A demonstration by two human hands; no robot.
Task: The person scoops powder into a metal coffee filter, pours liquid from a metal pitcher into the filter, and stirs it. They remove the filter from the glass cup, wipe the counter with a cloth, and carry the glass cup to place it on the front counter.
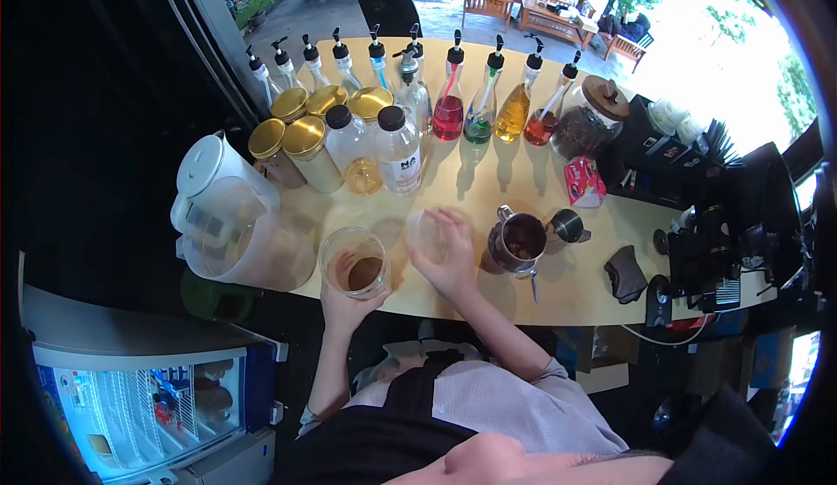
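My left hand (pixel 353 303) is wrapped round the lower side of a clear cup (pixel 354 262), which has some brown liquid in its bottom. To the right of it, my right hand (pixel 449 258) grips a second clear cup (pixel 427 236), slightly blurred, with no liquid visible in it. A metal pitcher (pixel 520 239) with dark contents stands on the wooden counter (pixel 567 297) to the right of my right hand. Beside the pitcher is a metal jigger (pixel 568 224).
Plastic pitchers (pixel 235 232) stand at the left. Gold-lidded jars (pixel 305 137), capped bottles (pixel 401 153) and several pump bottles (pixel 449 110) line the back. A pink packet (pixel 584 182), a dark cloth (pixel 625 274) and black equipment (pixel 715 245) are at the right.
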